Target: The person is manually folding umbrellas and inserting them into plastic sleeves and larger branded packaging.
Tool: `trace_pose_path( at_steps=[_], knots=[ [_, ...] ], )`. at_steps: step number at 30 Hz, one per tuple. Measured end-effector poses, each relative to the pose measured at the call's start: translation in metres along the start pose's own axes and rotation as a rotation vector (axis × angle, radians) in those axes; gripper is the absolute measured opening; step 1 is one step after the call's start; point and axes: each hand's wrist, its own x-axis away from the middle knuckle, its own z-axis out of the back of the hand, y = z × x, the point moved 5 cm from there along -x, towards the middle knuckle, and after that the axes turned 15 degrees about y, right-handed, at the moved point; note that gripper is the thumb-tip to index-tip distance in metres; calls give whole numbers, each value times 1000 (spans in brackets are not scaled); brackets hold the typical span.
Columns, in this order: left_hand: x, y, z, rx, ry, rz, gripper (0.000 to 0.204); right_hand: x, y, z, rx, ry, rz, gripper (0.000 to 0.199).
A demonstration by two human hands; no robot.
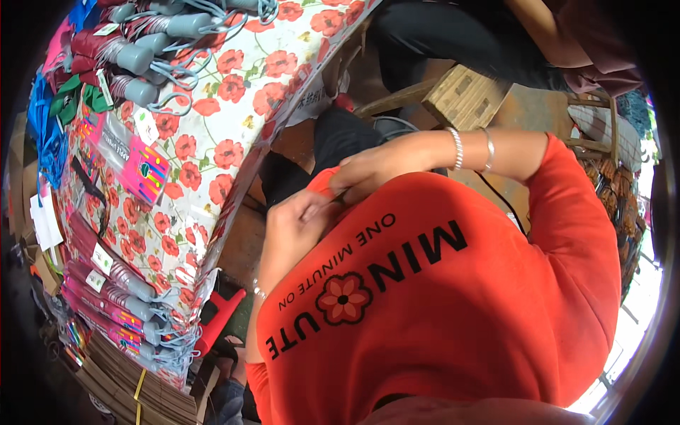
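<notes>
My left hand (297, 227) and my right hand (368, 170) meet in front of my belly, at the lower edge of my orange shirt (439, 297). The fingers of both hands are curled and pinch the shirt's hem (322, 180); whether anything small lies between them is hidden. There are bracelets on both wrists. My dark trousers (340, 138) show just beyond the hands.
To the left is a table under a poppy-print cloth (234, 106), with rows of folded umbrellas (134, 57) that have grey handles, more of them along its near edge (113, 297). A wooden stool (464, 95) and another person's arm (552, 35) are at the top right. Flat cardboard (134, 389) lies below.
</notes>
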Motion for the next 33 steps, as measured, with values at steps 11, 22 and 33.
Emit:
trace_pose_path(
  at_steps=[11,22,33],
  knots=[
    [8,-14,8,-57,235,-51,12,-28,-32,55,4,178,46,16],
    [-9,-1,-15,-80,103,-176,12,-3,-27,84,68,343,87,22],
    [-9,6,-8,-77,96,-285,17,-36,-56,91,212,269,126,20]
  ],
)
